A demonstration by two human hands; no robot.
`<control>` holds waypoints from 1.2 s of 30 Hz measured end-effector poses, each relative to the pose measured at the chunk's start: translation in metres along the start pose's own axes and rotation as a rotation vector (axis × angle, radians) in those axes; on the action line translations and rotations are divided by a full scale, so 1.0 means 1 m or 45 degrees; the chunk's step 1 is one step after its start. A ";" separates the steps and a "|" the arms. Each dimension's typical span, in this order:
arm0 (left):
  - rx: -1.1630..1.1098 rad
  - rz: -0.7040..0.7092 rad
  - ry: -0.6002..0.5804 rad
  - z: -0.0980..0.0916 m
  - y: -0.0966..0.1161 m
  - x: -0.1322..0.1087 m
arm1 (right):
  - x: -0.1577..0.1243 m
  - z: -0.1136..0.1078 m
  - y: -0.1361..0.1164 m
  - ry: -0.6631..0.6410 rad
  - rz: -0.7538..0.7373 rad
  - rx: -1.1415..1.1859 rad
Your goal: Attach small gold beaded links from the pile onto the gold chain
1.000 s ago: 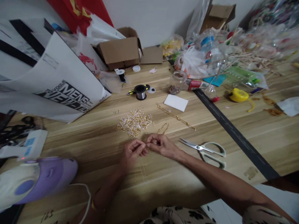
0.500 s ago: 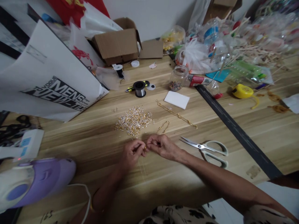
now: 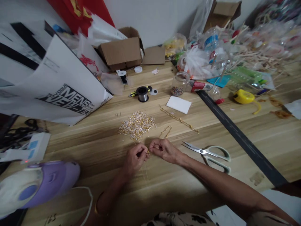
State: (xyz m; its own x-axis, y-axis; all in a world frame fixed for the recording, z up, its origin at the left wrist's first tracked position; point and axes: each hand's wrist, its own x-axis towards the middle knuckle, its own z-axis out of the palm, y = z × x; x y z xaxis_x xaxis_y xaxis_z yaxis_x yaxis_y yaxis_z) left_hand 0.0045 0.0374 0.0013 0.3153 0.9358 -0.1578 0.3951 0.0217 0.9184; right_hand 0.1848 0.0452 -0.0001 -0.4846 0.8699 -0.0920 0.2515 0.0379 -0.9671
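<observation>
My left hand (image 3: pixel 135 158) and my right hand (image 3: pixel 164 150) meet fingertip to fingertip low on the wooden table (image 3: pixel 94 147). Both are pinched shut on a tiny gold piece (image 3: pixel 148 153) between them, too small to name. A thin clear thread (image 3: pixel 144 171) seems to trail from it toward me. Just beyond my hands lies a heap of small gold and silver beads (image 3: pixel 136 124), with a short gold chain (image 3: pixel 166 131) beside it and a longer gold chain (image 3: pixel 178 119) further right.
Scissors (image 3: pixel 209 154) lie right of my right hand. A wire spool (image 3: pixel 142 93), a white card (image 3: pixel 178 104), a bead jar (image 3: pixel 178 84), a cardboard box (image 3: pixel 122 51) and a white bag (image 3: pixel 58 84) stand behind. A black strip (image 3: pixel 237 133) crosses the right side; a purple device (image 3: pixel 35 185) sits left.
My hands stay pinched together at the same spot on the table, with only small finger shifts. The view has tilted slightly, so everything sits a little lower in the picture.
</observation>
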 end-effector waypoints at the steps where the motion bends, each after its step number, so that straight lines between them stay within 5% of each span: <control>1: -0.008 0.008 -0.005 -0.001 0.000 0.000 | 0.001 -0.001 0.000 0.002 0.012 -0.004; 16: 0.037 0.124 -0.078 0.001 0.006 -0.006 | -0.007 -0.003 -0.015 0.015 -0.300 -0.833; 25: -0.231 -0.046 -0.103 -0.003 0.015 -0.004 | -0.009 -0.010 -0.027 0.046 -0.198 -0.649; 36: -0.279 -0.029 -0.122 -0.002 0.012 -0.005 | -0.007 -0.011 -0.024 0.064 -0.197 -0.521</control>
State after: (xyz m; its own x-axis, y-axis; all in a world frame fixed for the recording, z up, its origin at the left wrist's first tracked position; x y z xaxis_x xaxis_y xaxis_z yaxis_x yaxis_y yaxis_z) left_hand 0.0056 0.0339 0.0137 0.3926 0.8969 -0.2037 0.2097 0.1283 0.9693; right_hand 0.1919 0.0437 0.0263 -0.5036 0.8613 0.0677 0.4952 0.3520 -0.7943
